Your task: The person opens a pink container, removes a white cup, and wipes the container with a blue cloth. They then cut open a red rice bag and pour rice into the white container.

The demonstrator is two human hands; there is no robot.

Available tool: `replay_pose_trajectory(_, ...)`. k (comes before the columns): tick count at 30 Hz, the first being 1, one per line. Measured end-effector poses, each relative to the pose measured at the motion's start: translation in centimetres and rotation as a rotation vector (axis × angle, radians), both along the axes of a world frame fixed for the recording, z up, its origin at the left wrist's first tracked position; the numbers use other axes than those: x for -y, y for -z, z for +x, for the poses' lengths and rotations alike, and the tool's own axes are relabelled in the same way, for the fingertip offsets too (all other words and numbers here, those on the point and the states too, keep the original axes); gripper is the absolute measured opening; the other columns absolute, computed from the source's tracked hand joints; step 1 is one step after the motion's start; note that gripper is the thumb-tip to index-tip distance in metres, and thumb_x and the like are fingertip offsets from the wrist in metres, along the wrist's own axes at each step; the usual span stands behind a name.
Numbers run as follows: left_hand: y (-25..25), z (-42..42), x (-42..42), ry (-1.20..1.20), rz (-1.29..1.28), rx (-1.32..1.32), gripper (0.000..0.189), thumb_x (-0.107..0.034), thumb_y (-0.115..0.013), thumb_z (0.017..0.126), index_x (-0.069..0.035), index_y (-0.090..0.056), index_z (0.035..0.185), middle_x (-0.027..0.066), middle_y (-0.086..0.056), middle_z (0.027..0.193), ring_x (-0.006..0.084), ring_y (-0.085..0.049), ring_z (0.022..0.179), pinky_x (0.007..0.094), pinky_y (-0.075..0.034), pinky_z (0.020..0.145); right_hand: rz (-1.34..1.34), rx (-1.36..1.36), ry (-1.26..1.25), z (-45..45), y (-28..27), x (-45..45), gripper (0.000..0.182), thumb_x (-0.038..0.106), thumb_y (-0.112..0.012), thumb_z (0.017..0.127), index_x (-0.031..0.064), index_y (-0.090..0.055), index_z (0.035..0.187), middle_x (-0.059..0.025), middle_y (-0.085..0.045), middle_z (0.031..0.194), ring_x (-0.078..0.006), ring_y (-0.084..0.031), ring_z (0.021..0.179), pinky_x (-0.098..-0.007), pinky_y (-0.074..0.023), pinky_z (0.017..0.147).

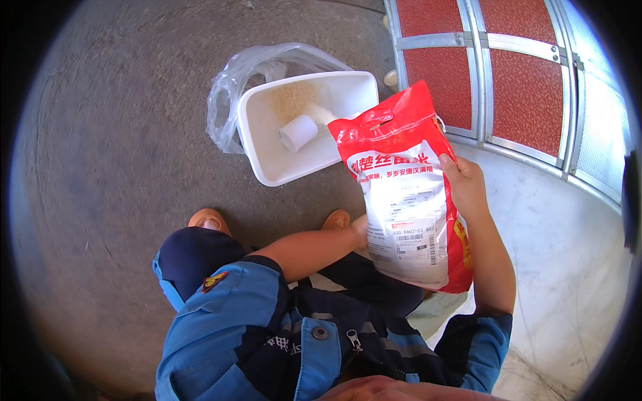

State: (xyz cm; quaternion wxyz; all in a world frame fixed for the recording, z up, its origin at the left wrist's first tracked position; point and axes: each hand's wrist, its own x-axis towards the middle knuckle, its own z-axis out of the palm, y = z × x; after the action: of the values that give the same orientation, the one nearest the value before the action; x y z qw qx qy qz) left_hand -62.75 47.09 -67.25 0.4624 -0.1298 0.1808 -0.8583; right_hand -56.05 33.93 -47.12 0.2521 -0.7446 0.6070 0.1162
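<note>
A red and white plastic rice bag (401,200), printed with writing, is tilted over the right end of a white plastic bin (251,150). Whitish grains stream from its upper left corner. My right hand (466,185) grips the bag's right edge, thumb on the front. Partly hidden behind the bag, my left hand (361,231) is against its lower left side; its fingers do not show. Inside the bin, a white plastic cup (299,133) lies on its side beside a patch of rice (296,98).
A clear plastic bag (228,110) lies crumpled around the bin's far left side on the concrete floor (125,125). Red panels in a metal frame (480,90) stand at the upper right, beside a pale smooth surface (546,240). My feet in orange footwear (209,220) are near the bin.
</note>
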Motion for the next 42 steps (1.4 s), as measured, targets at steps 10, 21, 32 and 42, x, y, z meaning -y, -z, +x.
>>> replay_pose_trajectory(10, -0.3, -1.0, -0.6, 0.000, -0.004, 0.034, 0.067, -0.056, -0.045, 0.086, -0.001, -0.048, 0.124, 0.0127, -0.054, 0.123, 0.0208, -0.055, 0.107, 0.0360, -0.043, 0.091, 0.003, 0.054, 0.054, -1.3, -0.3, -1.1, 0.035, 0.028, -0.052, 0.091, -0.0051, -0.062, 0.093, -0.0075, -0.066, 0.082, -0.0095, -0.059, 0.067, -0.0240, -0.0467, 0.063)
replay_pose_trajectory(21, 0.1, -1.5, -0.6, -0.011, 0.003, 0.107, 0.069, -0.058, -0.044, 0.085, -0.001, -0.047, 0.125, 0.0126, -0.053, 0.124, 0.0211, -0.054, 0.108, 0.0364, -0.042, 0.092, 0.059, 0.212, 0.124, -1.3, -0.3, -2.1, 0.030, 0.024, -0.055, 0.089, -0.0050, -0.061, 0.083, -0.0060, -0.063, 0.072, -0.0078, -0.054, 0.063, -0.0255, -0.0440, 0.059)
replay_pose_trajectory(32, 0.0, -1.9, -0.8, -0.009, -0.003, 0.084, 0.071, -0.059, -0.044, 0.085, -0.002, -0.047, 0.126, 0.0126, -0.053, 0.125, 0.0213, -0.053, 0.109, 0.0367, -0.042, 0.093, 0.026, 0.195, 0.070, -1.8, -0.7, -2.7, 0.028, 0.022, -0.055, 0.089, -0.0051, -0.060, 0.085, -0.0053, -0.062, 0.074, -0.0075, -0.054, 0.065, -0.0248, -0.0440, 0.060)
replay_pose_trajectory(42, -0.9, -1.6, -0.6, -0.006, -0.016, 0.070, 0.073, -0.061, -0.043, 0.084, -0.002, -0.046, 0.126, 0.0126, -0.052, 0.126, 0.0215, -0.052, 0.110, 0.0370, -0.041, 0.093, 0.049, 0.220, 0.041, -2.4, -0.4, -2.2, 0.026, 0.021, -0.056, 0.088, -0.0043, -0.060, 0.084, -0.0043, -0.061, 0.074, -0.0071, -0.053, 0.067, -0.0246, -0.0436, 0.061)
